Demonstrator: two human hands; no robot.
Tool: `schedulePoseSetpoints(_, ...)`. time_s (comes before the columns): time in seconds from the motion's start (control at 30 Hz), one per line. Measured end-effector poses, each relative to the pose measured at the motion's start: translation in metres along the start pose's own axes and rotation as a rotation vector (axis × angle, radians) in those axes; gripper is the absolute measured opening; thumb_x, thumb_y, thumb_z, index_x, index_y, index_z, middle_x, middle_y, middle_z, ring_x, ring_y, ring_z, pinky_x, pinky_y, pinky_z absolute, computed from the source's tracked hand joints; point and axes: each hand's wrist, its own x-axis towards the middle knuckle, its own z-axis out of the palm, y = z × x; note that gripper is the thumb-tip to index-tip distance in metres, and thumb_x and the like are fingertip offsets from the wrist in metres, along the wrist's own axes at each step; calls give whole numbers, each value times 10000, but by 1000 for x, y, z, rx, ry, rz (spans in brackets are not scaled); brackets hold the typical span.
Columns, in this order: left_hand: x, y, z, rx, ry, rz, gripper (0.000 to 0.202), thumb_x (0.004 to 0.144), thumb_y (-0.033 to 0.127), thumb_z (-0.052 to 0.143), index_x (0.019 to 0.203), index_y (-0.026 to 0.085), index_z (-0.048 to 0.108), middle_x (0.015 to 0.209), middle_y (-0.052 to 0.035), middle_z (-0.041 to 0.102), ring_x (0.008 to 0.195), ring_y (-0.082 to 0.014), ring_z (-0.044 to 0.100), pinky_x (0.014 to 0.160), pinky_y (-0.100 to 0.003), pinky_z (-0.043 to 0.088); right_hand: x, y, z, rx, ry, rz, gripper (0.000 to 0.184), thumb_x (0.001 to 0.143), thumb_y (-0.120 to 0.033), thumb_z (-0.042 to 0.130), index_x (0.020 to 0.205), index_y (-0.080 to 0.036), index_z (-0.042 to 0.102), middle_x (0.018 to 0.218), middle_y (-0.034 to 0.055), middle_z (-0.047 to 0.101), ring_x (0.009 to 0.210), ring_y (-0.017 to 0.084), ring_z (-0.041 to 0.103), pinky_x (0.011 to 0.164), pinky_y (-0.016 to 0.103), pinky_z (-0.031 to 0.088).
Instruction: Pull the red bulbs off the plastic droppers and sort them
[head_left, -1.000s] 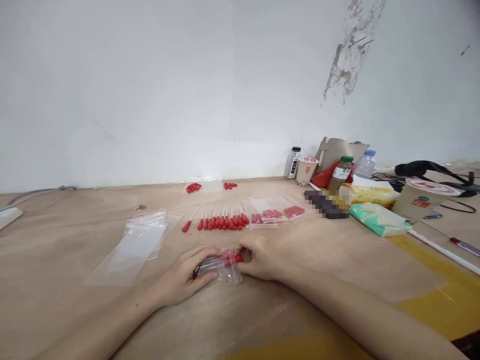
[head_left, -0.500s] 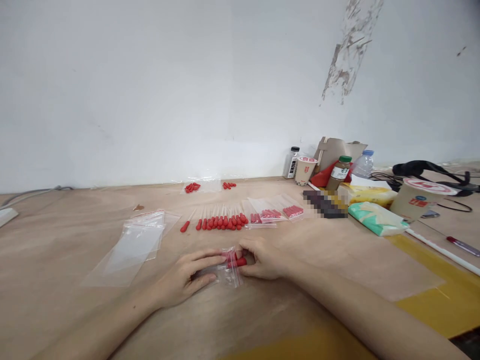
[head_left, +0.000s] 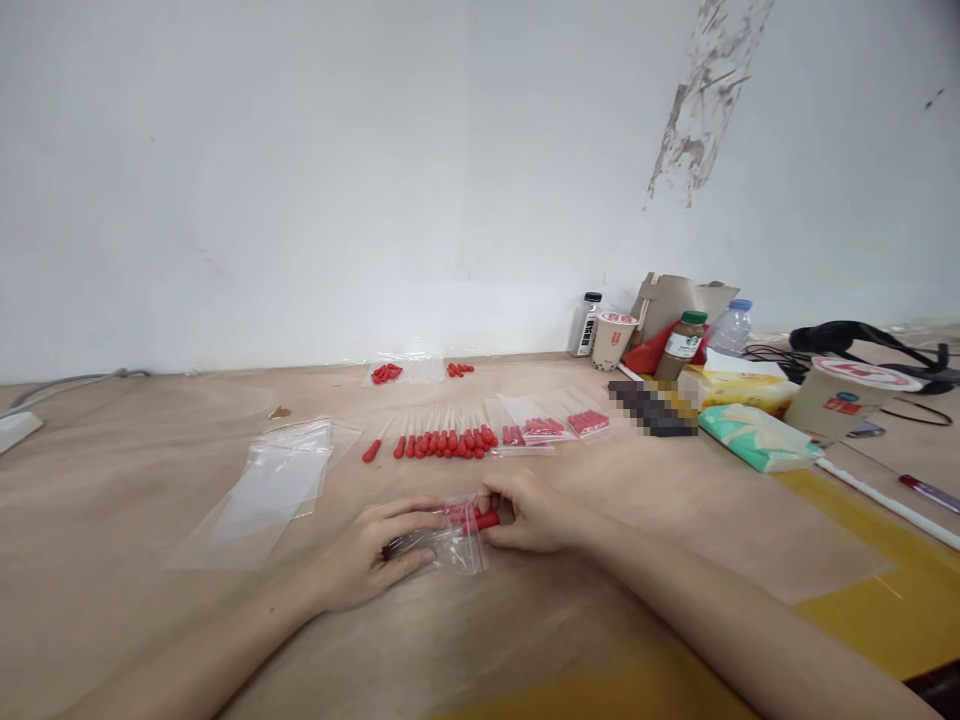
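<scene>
To the left of our left hand, and a little beyond it, we have flat clear zip bags [head_left: 281,485] lying overlapped on the brown-covered table [head_left: 112,500]. Our left hand [head_left: 375,560] curves low over the table, holding a small clear bag [head_left: 454,550] between thumb and fingers; the bag lies under those fingers and runs out to the right, its red-lined mouth facing our right hand. Beyond our left fingertips we see loose red bulbs [head_left: 387,373] near the wall and, closer to us, a row of red-bulbed droppers [head_left: 446,443], their bulbs pointing our way. Between our two hands, more red shows inside the small bag, and one dropper [head_left: 486,521] lies with its bulb at the mouth. Our right hand [head_left: 531,515] is narrowed, thumb and forefinger pinching that bulb just beside the bag's edge. Beyond our right hand lie bags with red contents [head_left: 544,428], partly overlapping; farther off to its right we find a green-and-white tissue pack [head_left: 757,437] and a lidded cup [head_left: 840,400]
</scene>
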Motion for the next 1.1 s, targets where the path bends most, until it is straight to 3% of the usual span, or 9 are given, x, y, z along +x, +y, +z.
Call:
schedulePoseSetpoints(0.27,0,-1,3,-42,34,-15,286,862,303,501,1126,237,587,1229,-68,564,1067,-197,566,917,-343,471,-3,9,-7,-7,33,-90,173,570,-98,600,664,-173,476,668,-47,494,590,76,410,529,182,312)
schedulePoseSetpoints(0.67,-1,-2,2,-73,37,-1,308,864,272,497,1164,233,553,1253,-66,541,1092,-183,549,918,-320,468,-2,21,5,377,128,-66,108,637,-174,678,714,-129,617,742,31,638,664,123,581,615,243,472)
schedulePoseSetpoints(0.9,-2,-4,0,-80,39,-25,313,868,278,490,1172,244,555,1257,-70,539,1090,-198,551,910,-341,475,-2,21,4,518,109,-96,259,703,-258,671,945,-169,679,912,70,696,811,163,654,692,286,529)
schedulePoseSetpoints(1.1,-1,-5,1,-79,54,-30,318,860,285,506,1171,245,560,1229,-61,565,1101,-185,547,923,-327,467,0,29,3,770,47,91,279,647,-332,731,843,-150,651,837,47,695,754,133,649,692,269,510)
